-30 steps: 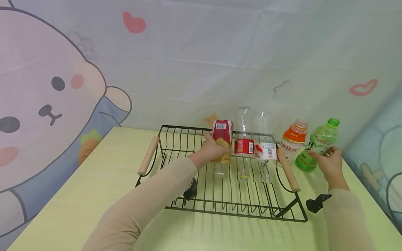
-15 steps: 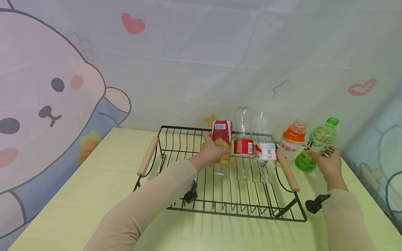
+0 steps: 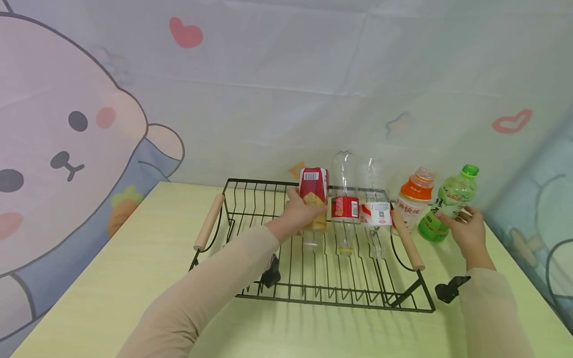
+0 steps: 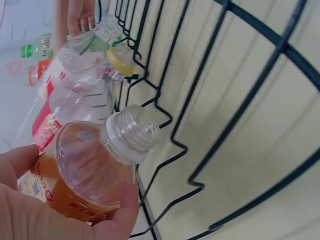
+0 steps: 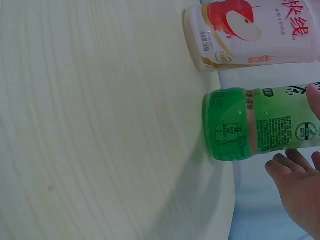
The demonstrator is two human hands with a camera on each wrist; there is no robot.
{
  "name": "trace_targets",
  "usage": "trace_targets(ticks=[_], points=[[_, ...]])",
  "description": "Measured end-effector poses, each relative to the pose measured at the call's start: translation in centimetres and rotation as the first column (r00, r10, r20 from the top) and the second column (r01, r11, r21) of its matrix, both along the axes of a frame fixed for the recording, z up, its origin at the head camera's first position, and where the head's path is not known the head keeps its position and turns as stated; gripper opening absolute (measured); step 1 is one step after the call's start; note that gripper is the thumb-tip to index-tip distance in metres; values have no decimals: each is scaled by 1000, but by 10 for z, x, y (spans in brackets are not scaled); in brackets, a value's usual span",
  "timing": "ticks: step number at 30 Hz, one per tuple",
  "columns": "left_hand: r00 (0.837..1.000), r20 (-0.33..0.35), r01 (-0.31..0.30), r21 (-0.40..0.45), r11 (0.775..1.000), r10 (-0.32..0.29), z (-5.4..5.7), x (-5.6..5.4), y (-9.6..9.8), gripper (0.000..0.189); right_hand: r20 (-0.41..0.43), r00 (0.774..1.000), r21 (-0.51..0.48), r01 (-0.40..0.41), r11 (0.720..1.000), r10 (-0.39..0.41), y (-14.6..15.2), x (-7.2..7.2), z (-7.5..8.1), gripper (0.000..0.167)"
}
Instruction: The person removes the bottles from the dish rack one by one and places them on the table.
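Note:
In the head view my left hand (image 3: 301, 213) grips an upside-down plastic bottle (image 3: 313, 191) with a red and orange label at the rack's back. The left wrist view shows its uncapped neck (image 4: 131, 131) pointing down between the wires, with fingers and thumb around the body. My right hand (image 3: 467, 229) is at the green bottle (image 3: 456, 194), which stands upright on the table with its green cap on. The thumb lies in front of it; in the right wrist view the fingers (image 5: 286, 170) are loosely bent beside it, and contact is hard to tell.
Two clear bottles, one with a red label (image 3: 344, 207) and one with a white label (image 3: 376, 214), stand upside down in the black wire rack (image 3: 313, 301). It has wooden handles (image 3: 407, 240). An orange-and-white bottle (image 3: 414, 196) stands between rack and green bottle. A printed cloth hangs behind.
Both hands keep their places at the bottles. The whole head view shifts slightly left and up; nothing else visibly moves.

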State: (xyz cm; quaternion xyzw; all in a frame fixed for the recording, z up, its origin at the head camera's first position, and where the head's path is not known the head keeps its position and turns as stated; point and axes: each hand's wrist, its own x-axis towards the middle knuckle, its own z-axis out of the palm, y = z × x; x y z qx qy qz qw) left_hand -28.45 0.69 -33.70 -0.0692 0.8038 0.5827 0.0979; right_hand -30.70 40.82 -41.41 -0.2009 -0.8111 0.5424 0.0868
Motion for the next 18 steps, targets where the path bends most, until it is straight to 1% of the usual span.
trace_targets(ticks=[4,11,14,18], points=[[1000,2,5,28,1000,-5,8,1,-2,86,-12,1000,26,-24,999,25,-9,16,20,100],[1000,14,14,58,998,-15,22,0,-4,88,-59,995,21,-79,997,80,-4,26,41,97],[1000,2,25,67,997,-25,30,0,-5,89,-85,993,14,-81,997,82,0,30,52,94],[998,-14,60,77,995,-59,38,1,-8,91,-123,991,23,-53,998,56,2,37,68,90]])
